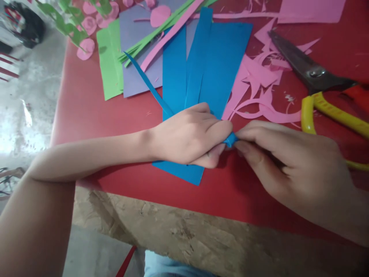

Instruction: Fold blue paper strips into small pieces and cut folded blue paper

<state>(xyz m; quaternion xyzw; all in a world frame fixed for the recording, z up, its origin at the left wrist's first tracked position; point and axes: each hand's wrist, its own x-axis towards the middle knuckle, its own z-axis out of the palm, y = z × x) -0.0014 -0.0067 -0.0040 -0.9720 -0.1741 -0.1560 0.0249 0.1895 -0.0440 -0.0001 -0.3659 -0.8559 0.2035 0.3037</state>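
Observation:
My left hand (190, 136) is closed around a thin blue paper strip (148, 82), whose long tail sticks out past the wrist side to the upper left. At the other end, a small folded or rolled blue tip shows between both hands. My right hand (300, 161) pinches that tip between thumb and forefinger. Beneath my left hand lie blue paper sheets (225, 57), partly hidden by it, with a lower corner showing below. How the strip runs inside my left hand is hidden.
Scissors (314, 73) with yellow handles lie open at the right, beside pink paper scraps (259, 77). Purple paper (138, 80), green paper (111, 61) and green strips (173, 19) lie behind. Pink paper flowers (86, 48) stand at the red table's (115, 115) far left.

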